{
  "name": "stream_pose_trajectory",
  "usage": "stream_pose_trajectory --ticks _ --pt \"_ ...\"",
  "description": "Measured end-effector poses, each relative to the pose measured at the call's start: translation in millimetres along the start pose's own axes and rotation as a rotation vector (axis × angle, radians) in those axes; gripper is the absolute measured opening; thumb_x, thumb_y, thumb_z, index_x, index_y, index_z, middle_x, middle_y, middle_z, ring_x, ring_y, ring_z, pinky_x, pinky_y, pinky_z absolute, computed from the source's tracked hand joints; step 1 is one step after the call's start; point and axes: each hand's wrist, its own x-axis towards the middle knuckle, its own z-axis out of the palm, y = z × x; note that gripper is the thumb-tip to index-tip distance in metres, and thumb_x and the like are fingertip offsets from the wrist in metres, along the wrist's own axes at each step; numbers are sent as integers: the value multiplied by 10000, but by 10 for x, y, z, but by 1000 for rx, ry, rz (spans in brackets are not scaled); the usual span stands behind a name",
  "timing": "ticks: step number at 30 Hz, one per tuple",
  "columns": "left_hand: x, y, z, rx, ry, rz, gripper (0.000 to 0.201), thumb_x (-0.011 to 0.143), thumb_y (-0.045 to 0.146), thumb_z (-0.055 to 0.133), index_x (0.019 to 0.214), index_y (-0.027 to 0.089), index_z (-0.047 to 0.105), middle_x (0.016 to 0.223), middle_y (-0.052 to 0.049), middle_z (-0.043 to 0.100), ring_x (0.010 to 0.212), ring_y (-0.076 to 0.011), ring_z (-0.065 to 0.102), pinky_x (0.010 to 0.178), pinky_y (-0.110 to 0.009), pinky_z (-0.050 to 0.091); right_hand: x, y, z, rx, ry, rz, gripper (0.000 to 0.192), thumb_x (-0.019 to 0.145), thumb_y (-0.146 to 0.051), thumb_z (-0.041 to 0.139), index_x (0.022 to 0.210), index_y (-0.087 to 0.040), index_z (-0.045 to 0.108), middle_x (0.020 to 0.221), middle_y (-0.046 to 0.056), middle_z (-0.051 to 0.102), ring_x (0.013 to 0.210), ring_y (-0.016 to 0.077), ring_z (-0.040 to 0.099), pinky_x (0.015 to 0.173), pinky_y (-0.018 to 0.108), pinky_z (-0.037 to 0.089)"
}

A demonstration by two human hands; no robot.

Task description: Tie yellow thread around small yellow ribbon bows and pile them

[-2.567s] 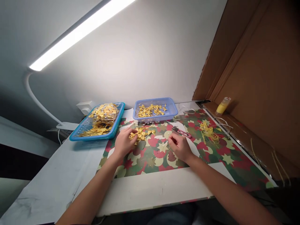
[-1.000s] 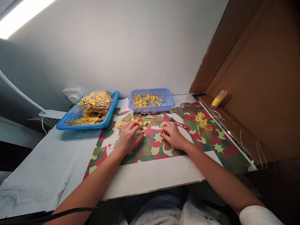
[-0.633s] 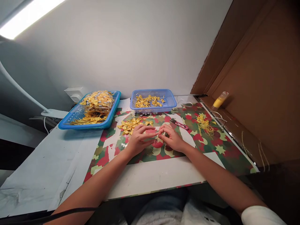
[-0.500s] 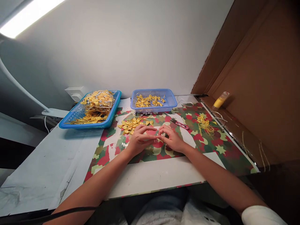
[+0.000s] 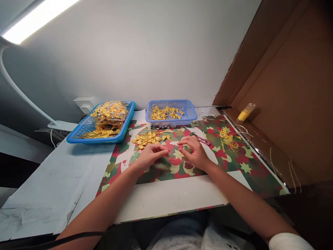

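Loose heap of small yellow ribbon bows (image 5: 148,138) on the patterned mat (image 5: 234,163).

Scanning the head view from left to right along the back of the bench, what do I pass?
White socket box → blue tray heaped with yellow bows → lilac mesh basket of bows → pink-handled snips → tangle of yellow thread → yellow bottle against the cardboard wall.
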Motion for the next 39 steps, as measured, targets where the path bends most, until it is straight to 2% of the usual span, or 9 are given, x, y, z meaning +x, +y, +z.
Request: stream_pose_trajectory --ticks 6,11,15,19,22,26,29,33,39 --pt "-65 27 115 12 -205 -77 297 652 421 785 683 135 715 640 -51 689 574 -132 601 530 -226 450 -41 -107 98 234 -117 7 181 862 -317 625 1017 -253 694 992 54 655 1008 220 567 898 408 455" --pt "-68 2 150 34 -250 -127 315 669 437 768 662 131 696 600 -32 659 510 -110 572 483 -212 423 -45 -113 134 246 -113 21 76 821 -309 677 840 -243 710 877 44 664 900 207 584 826 388 472" --pt "-74 4 164 43 -263 -146 314 672 443 763 679 137 688 565 -17 634 483 -111 560 472 -218 414 -34 -138 139 284 -126 26 117 837 -292 649 743 -226 669 798 33 648 859 196 574 799 368 466" --pt "-67 -28 141 64 -216 -103 351 739 481 699 675 138 670 614 -25 643 542 -109 552 522 -220 409 -31 -143 146 347 -60 73 155 856 -298 598 726 -212 600 789 30 620 809 180 568 762 343 467" --pt "-37 -79 133 -24 -131 -32 383 759 500 673 624 143 635 612 -9 603 585 -102 517 570 -223 406 -37 -122 142 291 19 84 145 849 -269 575 715 -214 578 786 30 611 800 180 565 753 340 457" --pt "8 -123 175 -343 -31 -68 395 667 506 746 599 146 598 585 11 547 554 -81 443 564 -221 387 -64 -99 151 135 53 -42 119 809 -205 575 691 -223 572 765 27 613 797 192 567 760 357 434" --pt "28 -137 205 -464 28 -119 401 590 499 801 643 143 624 651 -5 591 548 -69 417 563 -222 388 -86 -99 174 17 31 -167 114 802 -188 577 695 -225 577 774 21 629 773 185 570 766 367 406" --pt "17 -144 210 -341 82 -126 413 595 504 797 762 135 716 746 -40 662 533 -55 377 537 -219 358 -97 -96 180 -44 51 -281 102 833 -189 571 736 -219 581 803 20 643 774 172 580 756 359 386" --pt "-67 -67 248 25 39 -42 338 631 469 778 701 139 766 539 -8 616 477 -67 365 451 -213 277 -95 -91 144 -108 68 -314 101 885 -202 529 793 -214 570 819 34 633 787 180 570 738 363 376"
